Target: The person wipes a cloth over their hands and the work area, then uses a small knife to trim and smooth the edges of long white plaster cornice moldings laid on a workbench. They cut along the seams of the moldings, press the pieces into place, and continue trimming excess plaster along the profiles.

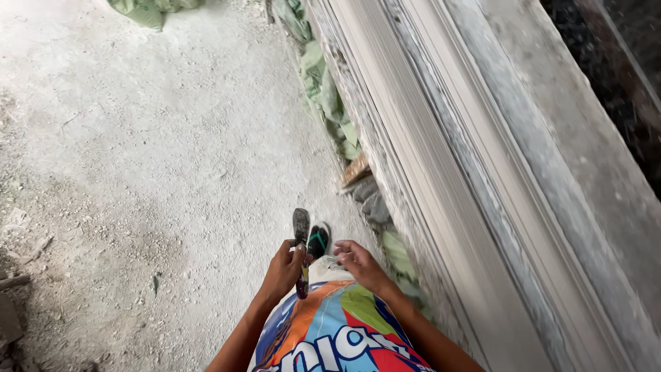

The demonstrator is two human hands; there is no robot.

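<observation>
Two hands sit low in my view. My left hand (282, 270) has its grip closed around a trowel (301, 251), long axis upright, blade pointing away over the dusty floor (138, 151). My right hand (359, 264) hangs open, empty, just beside it.

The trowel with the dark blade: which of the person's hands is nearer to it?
Left. The left hand grips the trowel by its handle, blade pointing away from the body. The right hand is open beside it, apart from the tool, above the colourful shirt.
</observation>
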